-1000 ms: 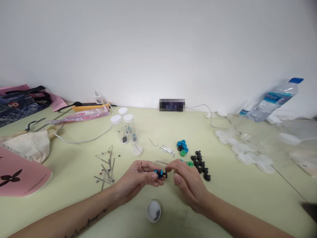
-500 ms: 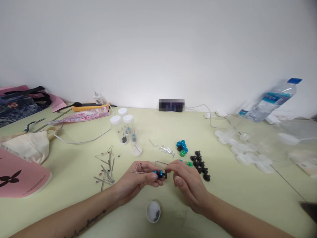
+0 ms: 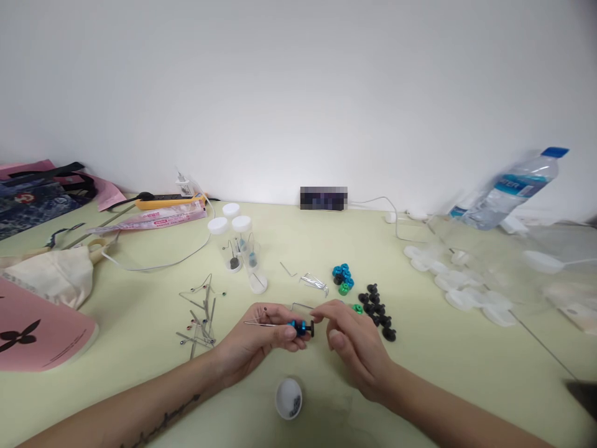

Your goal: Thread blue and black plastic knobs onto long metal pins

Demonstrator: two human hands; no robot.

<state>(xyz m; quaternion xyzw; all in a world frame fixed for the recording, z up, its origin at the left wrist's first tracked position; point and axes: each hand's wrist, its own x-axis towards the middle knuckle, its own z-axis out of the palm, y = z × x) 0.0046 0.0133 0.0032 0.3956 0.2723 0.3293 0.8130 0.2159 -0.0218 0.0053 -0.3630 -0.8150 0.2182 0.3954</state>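
Near the middle of the table my left hand (image 3: pixel 268 330) is closed on a small blue and black part (image 3: pixel 301 328), with a thin metal rod pointing left out of the grip. My right hand (image 3: pixel 352 342) touches or nearly touches the part's black disc end with a fingertip; its fingers are curled, and a thin bent metal key (image 3: pixel 303 305) shows between the hands. Below them stands a white cup (image 3: pixel 288 399) holding small dark pieces. Blue and green parts (image 3: pixel 344 277) and black disc parts (image 3: pixel 373 305) lie beyond my right hand.
Bent metal rods (image 3: pixel 200 326) lie left of my hands. Clear tubes with white caps (image 3: pixel 241 224) stand behind, and hex keys (image 3: pixel 314 284) lie nearby. A pink cup (image 3: pixel 46 330) is at far left; a water bottle (image 3: pixel 517 186) and clear round lids (image 3: pixel 459 286) are at right.
My right hand has shifted very slightly, with its fingers still by the disc end. My left hand holds the same part in nearly the same place.
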